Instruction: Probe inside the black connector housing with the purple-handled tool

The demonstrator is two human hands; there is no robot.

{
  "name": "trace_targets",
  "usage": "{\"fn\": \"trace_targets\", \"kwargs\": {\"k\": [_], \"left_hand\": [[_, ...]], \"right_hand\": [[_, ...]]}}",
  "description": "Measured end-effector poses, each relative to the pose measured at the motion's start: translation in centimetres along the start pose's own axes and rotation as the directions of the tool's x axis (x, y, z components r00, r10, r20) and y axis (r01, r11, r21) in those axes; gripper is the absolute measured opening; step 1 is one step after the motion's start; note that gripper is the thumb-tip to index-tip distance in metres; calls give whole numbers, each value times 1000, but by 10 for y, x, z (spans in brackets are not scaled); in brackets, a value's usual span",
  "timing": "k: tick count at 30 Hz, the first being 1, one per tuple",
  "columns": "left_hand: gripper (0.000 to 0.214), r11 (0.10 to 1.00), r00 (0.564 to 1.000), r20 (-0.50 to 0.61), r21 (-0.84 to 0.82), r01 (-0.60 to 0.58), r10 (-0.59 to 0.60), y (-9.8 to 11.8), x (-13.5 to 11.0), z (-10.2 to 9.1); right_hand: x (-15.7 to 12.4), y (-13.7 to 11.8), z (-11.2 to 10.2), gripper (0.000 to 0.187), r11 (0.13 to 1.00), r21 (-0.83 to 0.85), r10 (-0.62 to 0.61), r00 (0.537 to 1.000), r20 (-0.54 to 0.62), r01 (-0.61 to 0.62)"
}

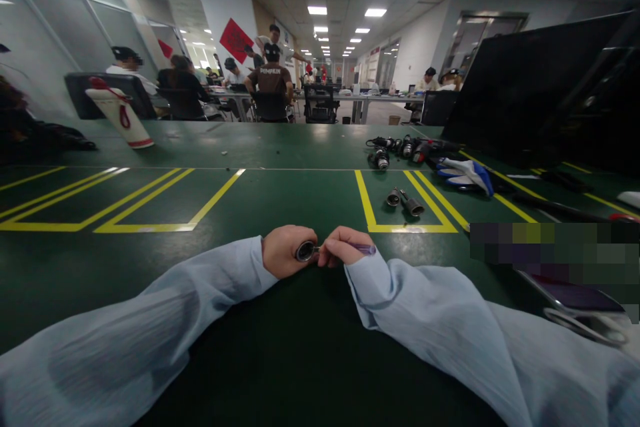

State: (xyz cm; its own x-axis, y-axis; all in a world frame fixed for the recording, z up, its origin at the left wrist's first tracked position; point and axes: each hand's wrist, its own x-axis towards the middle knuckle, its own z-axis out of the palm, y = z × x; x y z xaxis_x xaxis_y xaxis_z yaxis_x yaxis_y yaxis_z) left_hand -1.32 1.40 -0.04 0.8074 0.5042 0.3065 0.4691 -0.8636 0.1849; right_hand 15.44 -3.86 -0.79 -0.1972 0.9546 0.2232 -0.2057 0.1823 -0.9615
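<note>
long office (425, 33) stretches back beneath rows of ceiling lights (318, 11); several people sit far off, one in a brown shirt (271, 80) with their back turned; across the foreground spreads a dark green counter (280, 195); a large dark panel (520, 80) slants along its right side; two pale blue sleeves (190, 293) reach in from the lower corners; yellow tape outlines (371, 213) mark box shapes on the counter, to left and right; a white tumbler (123, 119) with a dark red cord stands toward the far left (it looks tilted; whether it truly leans, i cannot tell); a cluster of dark cables and metal-ended parts (409, 147) lies at the right, with a blue and white glove (465, 175) just beside it; the left hand (286, 251), fingers curled closed, grips a round metal fitting (305, 251) low over the counter, its open end facing the viewer; the right hand (345, 245) is just beside it, thumb and fingertips pinching a slim tool (367, 249) with a purple handle; two similar metal pieces (393, 197) rest inside the outline beyond the right hand; the tool's thin shaft points at the fitting's rim, contact too small to tell.
</note>
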Motion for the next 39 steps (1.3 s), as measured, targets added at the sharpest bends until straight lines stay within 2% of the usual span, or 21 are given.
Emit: {"fn": "trace_targets", "kwargs": {"k": [3, 6, 11, 19, 21, 23, 25, 26, 28, 31, 35, 39], "left_hand": [[11, 999, 999, 39, 46, 5, -6, 1, 0, 0], [12, 999, 999, 49, 53, -4, 2, 1, 0, -1], [19, 1000, 1000, 29, 5, -10, 10, 1, 0, -1], [21, 998, 999, -34, -66, -23, 20, 1, 0, 0], [20, 995, 999, -42, -93, -33, 30, 1, 0, 0], [19, 993, 998, -46, -114, -38, 33, 2, 0, -1], [19, 993, 998, -51, -116, -30, 24, 2, 0, -1], [20, 994, 999, -52, -111, -21, 15, 3, 0, -1], [21, 996, 999, -51, -91, 2, -7, 2, 0, -1], [20, 998, 999, -31, -54, 27, -29, 2, 0, 0], [17, 1000, 1000, 12, 7, -5, 5, 2, 0, -1], [18, 999, 999, 33, -23, -26, 26, 3, 0, -3]], "right_hand": [[-2, -1, 2, 14, 997, -77, -15, 1000, 7, 16], [2, -1, -1, 14, 999, 10, 31, 999, 38, -31], [12, 0, -10, 14, 960, 193, 183, 975, 126, -205], [19, 2, -16, 15, 933, 239, 224, 953, 204, -270], [24, 5, -19, 16, 916, 225, 261, 920, 291, -331], [25, 7, -20, 17, 899, 179, 306, 865, 397, -400], [22, 7, -18, 16, 928, 248, 209, 939, 275, -279], [19, 7, -16, 15, 940, 255, 171, 959, 225, -227], [11, 5, -10, 16, 965, 229, 100, 985, 140, -130], [1, 0, -2, 16, 995, 101, 15, 999, 37, -19], [-2, -3, 1, 15, 999, -39, -6, 999, 31, 7], [3, -2, -4, 16, 995, 66, 71, 993, 94, -77]]}}
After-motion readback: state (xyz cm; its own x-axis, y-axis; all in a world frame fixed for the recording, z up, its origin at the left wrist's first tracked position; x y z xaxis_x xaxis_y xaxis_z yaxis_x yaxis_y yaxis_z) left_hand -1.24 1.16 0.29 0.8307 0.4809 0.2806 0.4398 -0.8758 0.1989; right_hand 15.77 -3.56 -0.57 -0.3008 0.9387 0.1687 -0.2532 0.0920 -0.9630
